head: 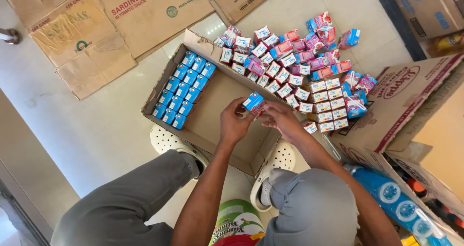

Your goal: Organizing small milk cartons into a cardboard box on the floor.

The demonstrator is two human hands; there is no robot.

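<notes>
Both hands met over the open cardboard tray [212, 113], with a small blue-and-white carton [253, 102] between them. The left hand [234, 122] pinched the carton's near lower edge with thumb and fingers closed on it; the right hand [282, 119] lay against its far side, fingers curled, though whether they truly clamped it or only steadied it could not be told from this angle. The carton appeared light and fairly stiff, probably with walls that would dent under a hard squeeze and a smooth printed skin, so opposite flat faces seemed the surest hold. Left of the grip, blue cartons [183, 90] stood in neat rows inside the tray; beyond it, loose cartons [295, 65] lay heaped on the floor.
</notes>
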